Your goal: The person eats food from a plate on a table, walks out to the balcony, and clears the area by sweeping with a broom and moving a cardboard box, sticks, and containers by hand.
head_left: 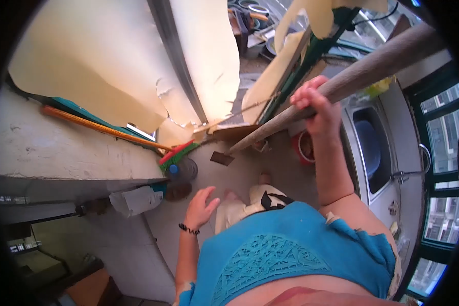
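My right hand (pixel 317 102) is closed round a long wooden pole (pixel 270 127), at the right of centre. The pole runs from the upper right corner down to the floor, its lower end beside a small brown flat piece (pixel 222 158). My left hand (pixel 201 208) hangs in the air at lower centre, fingers apart, holding nothing. Ahead of it, a red and green broom head (pixel 178 154) with an orange handle (pixel 102 126) leans against the wall ledge, next to a large bottle with a blue cap (pixel 182 171).
A sink (pixel 370 153) with a tap (pixel 402 176) is at the right, before green-framed windows (pixel 443 153). A red bucket (pixel 305 147) stands on the floor. Torn pale sheets (pixel 107 56) cover the panes ahead. A white container (pixel 136 200) sits at the left.
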Tool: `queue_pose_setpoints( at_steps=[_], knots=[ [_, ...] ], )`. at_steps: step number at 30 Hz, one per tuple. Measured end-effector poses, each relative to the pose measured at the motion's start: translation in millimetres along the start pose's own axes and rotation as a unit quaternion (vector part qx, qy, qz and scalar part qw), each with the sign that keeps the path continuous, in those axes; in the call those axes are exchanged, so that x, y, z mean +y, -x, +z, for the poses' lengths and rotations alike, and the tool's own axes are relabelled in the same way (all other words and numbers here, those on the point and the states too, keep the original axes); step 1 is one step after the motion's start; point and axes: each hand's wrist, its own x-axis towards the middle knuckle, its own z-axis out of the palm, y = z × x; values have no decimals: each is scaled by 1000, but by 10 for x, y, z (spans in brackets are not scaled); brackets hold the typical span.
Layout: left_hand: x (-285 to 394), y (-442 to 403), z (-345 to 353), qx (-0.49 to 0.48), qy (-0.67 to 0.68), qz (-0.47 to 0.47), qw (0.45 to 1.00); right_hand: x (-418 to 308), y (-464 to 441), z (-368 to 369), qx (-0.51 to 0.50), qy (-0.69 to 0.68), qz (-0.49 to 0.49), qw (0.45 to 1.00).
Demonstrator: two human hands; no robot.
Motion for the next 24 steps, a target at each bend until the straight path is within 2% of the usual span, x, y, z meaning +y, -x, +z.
queue_pose_setpoints(
  at_steps=[6, 10, 17, 24],
  knots=[
    [214, -194, 28, -40, -19, 61, 997, -638, 294, -331, -48, -15, -24, 998],
    [301, -305, 144, -61, -35, 58, 996, -893, 344, -632, -38, 19, -63, 997],
    [540, -433, 442, -87, -54, 55, 993, -1084, 351, -1009, 48, 69, -57, 995],
    [691, -339, 651, -72, -98, 47, 991, -1018, 115, -1456, 87, 101, -59, 989]
  ],
)
